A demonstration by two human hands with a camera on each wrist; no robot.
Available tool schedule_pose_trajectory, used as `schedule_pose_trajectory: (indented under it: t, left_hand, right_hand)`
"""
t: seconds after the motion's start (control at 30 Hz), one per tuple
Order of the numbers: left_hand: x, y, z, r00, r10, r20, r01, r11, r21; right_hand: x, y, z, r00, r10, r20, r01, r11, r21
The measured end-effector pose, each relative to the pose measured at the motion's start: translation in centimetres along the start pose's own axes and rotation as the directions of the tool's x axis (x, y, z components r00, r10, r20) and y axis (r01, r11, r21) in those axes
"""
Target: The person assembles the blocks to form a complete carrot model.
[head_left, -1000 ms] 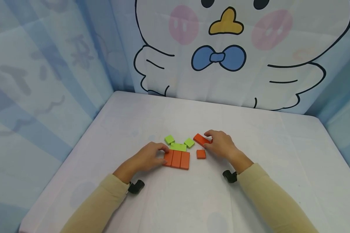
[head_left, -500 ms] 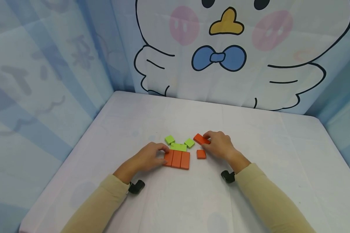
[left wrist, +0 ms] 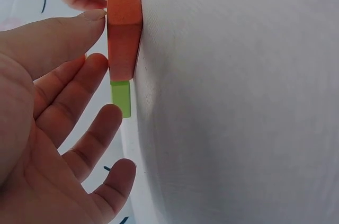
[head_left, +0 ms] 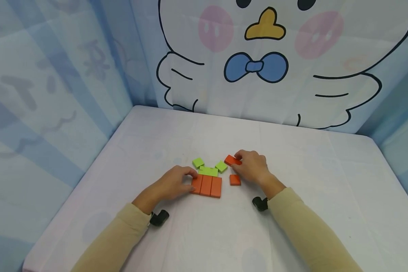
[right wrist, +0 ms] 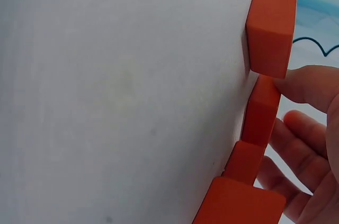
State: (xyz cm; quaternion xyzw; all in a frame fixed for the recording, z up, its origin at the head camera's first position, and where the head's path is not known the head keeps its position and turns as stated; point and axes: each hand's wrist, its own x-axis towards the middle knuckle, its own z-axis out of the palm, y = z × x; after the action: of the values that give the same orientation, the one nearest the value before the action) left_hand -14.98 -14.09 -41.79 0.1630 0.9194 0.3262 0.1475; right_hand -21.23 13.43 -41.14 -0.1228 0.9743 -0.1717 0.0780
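Observation:
Three long orange blocks (head_left: 206, 185) lie side by side on the white table. My left hand (head_left: 174, 183) rests at the leftmost one, thumb and fingertips on its edge; the left wrist view shows this orange block (left wrist: 124, 28) with the other fingers spread beside it. My right hand (head_left: 253, 166) pinches a red-orange block (head_left: 232, 160) between thumb and forefinger, low over the table. A smaller orange block (head_left: 235, 180) lies in front of it. In the right wrist view the thumb is at a red block (right wrist: 262, 110), with further orange pieces (right wrist: 241, 200) below.
Behind the orange row lies a green block (head_left: 208, 171), with small green squares (head_left: 198, 163) to either side. Table surface (head_left: 204, 238) extends on all sides. A printed cloth backdrop (head_left: 255, 94) stands behind the table.
My right hand has moved slightly left, and the red-orange block has shifted a little left with it. The left hand and the orange row have stayed in place.

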Motion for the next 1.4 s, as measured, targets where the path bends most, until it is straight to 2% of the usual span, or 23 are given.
schedule_pose_trajectory:
  t: [0.53,0.8,0.97,1.4]
  left_hand:
    - [0.0,0.0,0.1,1.0,0.0,0.002,0.0,1.0,-0.008]
    - [0.1,-0.1,0.1,1.0,0.001,0.003,-0.001,1.0,-0.002]
    - [0.1,0.0,-0.1,1.0,0.017,0.006,-0.017,1.0,-0.003]
    - [0.1,0.1,-0.1,1.0,0.02,0.009,-0.02,1.0,-0.002]
  right_hand:
    - [0.2,-0.2,0.4,1.0,0.009,-0.007,-0.009,1.0,0.02]
    - [-0.3,-0.1,0.1,1.0,-0.001,0.014,0.001,1.0,-0.012]
    - [-0.9,-0.1,-0.3,1.0,-0.013,-0.002,0.013,1.0,-0.001]
    - [-3.2,-0.2,-0.2,0.989,-0.149,-0.017,0.149,0.989,0.02]
